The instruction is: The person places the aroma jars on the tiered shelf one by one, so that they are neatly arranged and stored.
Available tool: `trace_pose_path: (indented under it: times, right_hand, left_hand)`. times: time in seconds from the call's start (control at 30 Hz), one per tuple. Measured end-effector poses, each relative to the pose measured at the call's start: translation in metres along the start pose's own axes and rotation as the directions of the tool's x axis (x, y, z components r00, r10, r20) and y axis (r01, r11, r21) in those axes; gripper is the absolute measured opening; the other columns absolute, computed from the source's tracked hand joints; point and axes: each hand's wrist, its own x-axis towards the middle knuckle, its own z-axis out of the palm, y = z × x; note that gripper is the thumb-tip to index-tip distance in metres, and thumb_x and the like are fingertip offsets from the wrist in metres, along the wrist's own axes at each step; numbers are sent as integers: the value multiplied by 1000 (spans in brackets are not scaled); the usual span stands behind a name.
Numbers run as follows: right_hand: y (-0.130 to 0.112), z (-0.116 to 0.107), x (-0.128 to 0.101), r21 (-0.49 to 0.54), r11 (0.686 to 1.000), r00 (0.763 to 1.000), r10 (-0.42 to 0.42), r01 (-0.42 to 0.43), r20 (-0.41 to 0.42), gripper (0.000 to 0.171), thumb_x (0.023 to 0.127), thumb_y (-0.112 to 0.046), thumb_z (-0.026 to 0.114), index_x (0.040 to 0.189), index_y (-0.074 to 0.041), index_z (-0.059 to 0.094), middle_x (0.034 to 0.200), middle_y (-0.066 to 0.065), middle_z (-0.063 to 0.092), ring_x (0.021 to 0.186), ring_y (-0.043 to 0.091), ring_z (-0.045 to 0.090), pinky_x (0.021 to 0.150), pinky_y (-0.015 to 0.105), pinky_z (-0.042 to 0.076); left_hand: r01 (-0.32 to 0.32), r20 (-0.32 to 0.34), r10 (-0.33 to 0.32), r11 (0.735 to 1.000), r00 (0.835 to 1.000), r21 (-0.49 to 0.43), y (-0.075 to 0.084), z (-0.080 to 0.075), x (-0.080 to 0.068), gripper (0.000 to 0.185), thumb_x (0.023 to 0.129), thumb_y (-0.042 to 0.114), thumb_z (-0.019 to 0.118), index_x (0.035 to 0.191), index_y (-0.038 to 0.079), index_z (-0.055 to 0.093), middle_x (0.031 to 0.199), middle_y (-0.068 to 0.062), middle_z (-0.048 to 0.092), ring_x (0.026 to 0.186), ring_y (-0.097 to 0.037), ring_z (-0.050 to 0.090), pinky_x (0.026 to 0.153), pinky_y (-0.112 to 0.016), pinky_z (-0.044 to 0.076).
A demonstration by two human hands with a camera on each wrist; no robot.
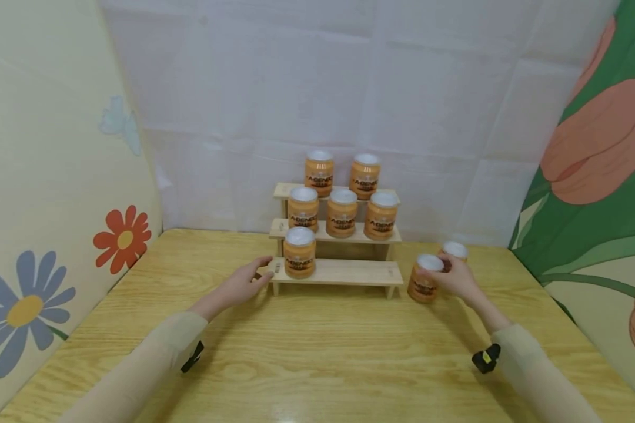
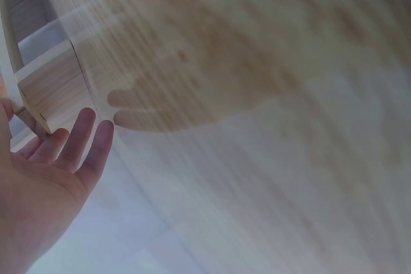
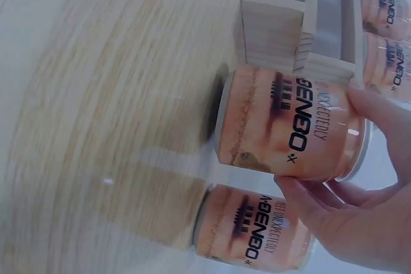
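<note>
A three-step wooden rack (image 1: 349,271) stands at the back of the table and carries several orange jars with white lids; one jar (image 1: 299,252) sits on its lowest step at the left. My right hand (image 1: 457,277) grips an orange jar (image 1: 423,278) (image 3: 292,131) that stands on the table just right of the rack. A second jar (image 1: 454,251) (image 3: 253,229) stands right behind it. My left hand (image 1: 243,284) (image 2: 48,171) is open with straight fingers beside the rack's left end (image 2: 51,88), close to the lowest step.
The wooden table (image 1: 317,352) runs to the front edge. Flower-printed panels close off the left and right sides, a white sheet the back. Both sleeves lie over the near half of the table.
</note>
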Motion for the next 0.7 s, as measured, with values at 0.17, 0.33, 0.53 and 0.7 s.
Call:
trace_pose_path:
  times: [0.17, 0.33, 0.53, 0.7]
  right_hand:
    - [-6, -8, -7, 57, 998, 1000, 3, -4, 12, 67, 87, -33, 67, 135, 8, 41, 124, 30, 52, 111, 40, 55, 81, 38, 53]
    - [-15, -12, -5, 94, 995, 999, -38, 39, -19, 61, 87, -35, 67, 131, 3, 47, 123, 25, 53, 108, 37, 56, 75, 30, 54]
    - [-32, -12, -2, 102, 993, 998, -60, 64, -36, 68, 86, -38, 67, 137, 0, 43, 128, 24, 52, 112, 37, 55, 85, 42, 52]
    - [-47, -5, -1, 126, 988, 996, -80, 85, -45, 67, 87, -34, 67, 138, 0, 42, 132, 25, 50, 116, 39, 53, 91, 47, 49]
  left_hand:
    - [-2, -4, 2, 1000, 1000, 5, -2, 1, 0, 58, 101, 32, 42, 145, -3, 27, 145, -27, 35, 110, -35, 57, 89, -47, 49]
    - [-6, -6, 6, 1000, 1000, -1, -3, 1, 0, 58, 101, 33, 41, 145, -2, 27, 145, -26, 35, 110, -35, 56, 89, -47, 49]
    - [-18, -7, 18, 1000, 1000, 8, -4, 1, 1, 59, 101, 34, 41, 145, -3, 28, 144, -27, 35, 109, -34, 57, 89, -46, 50]
    - [-16, -9, 16, 1000, 1000, 11, -4, 1, 1, 58, 101, 33, 41, 145, -2, 28, 144, -26, 36, 110, -35, 57, 90, -48, 49]
